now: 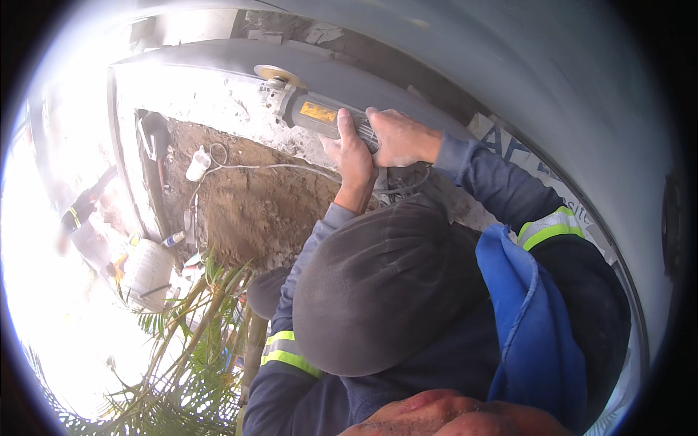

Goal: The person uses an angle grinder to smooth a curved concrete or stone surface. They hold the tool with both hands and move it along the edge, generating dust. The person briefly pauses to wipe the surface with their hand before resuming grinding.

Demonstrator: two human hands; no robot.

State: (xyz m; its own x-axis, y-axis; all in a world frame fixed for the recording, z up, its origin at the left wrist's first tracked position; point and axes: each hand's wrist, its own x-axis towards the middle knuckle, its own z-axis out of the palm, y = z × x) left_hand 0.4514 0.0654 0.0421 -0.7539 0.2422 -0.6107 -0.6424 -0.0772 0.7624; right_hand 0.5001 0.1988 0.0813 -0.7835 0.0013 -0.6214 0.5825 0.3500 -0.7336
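An angle grinder [314,111], grey with a yellow label, lies across both my hands over the pale, dusty ledge [211,93]. Its round tan disc [278,75] points up and to the left, beside a smooth grey surface. My left hand [354,154] is closed round the grinder's underside, its thumb up along the body. At the rear end my right hand [402,138] is wrapped over the handle. Both hands look dusty. Whether the disc touches the ledge or is spinning, I cannot tell. A grey cable [280,166] runs across the dirt below the ledge.
Brown soil [243,207] fills the space below the ledge, with a small white object [198,165] beside the cable. Palm fronds [196,320] and a white bucket [147,269] stand lower left. A lettered grey panel [582,109] curves along my right. Glare washes out the far left.
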